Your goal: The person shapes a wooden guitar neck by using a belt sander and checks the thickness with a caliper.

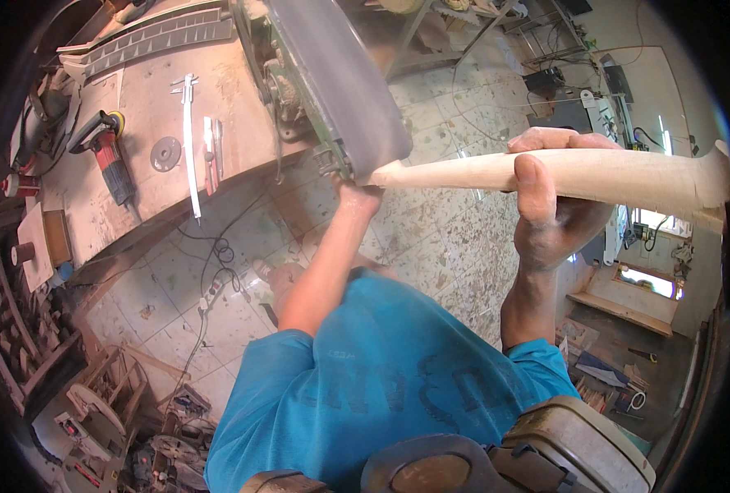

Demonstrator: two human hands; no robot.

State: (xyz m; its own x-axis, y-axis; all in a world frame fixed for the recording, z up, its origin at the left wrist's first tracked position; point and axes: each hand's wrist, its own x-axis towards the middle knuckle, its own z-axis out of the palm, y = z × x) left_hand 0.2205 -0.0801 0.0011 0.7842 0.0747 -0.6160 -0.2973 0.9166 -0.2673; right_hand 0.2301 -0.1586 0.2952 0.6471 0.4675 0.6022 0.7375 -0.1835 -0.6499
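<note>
A long pale wooden furniture leg [463, 171], thin at the left and thick and flared at the right, lies across the view. Its narrow end meets the lower end of a belt sander's grey belt [344, 82]. My right hand [552, 222] is wrapped round the thick part, thumb on the near side and fingers over the far side. At the narrow end, just under the sander's end roller, my left hand [357, 197] grips the wood; its fingers are mostly hidden. Pale dust covers my right hand.
On the wooden workbench [234, 90] at left lie a red and black power tool [110, 160], a dark disc [165, 154], a caliper [188, 115] and slim tools [211, 156]. Cables [213, 271] trail over the dusty tiled floor. Wooden frames [106, 394] crowd the lower left.
</note>
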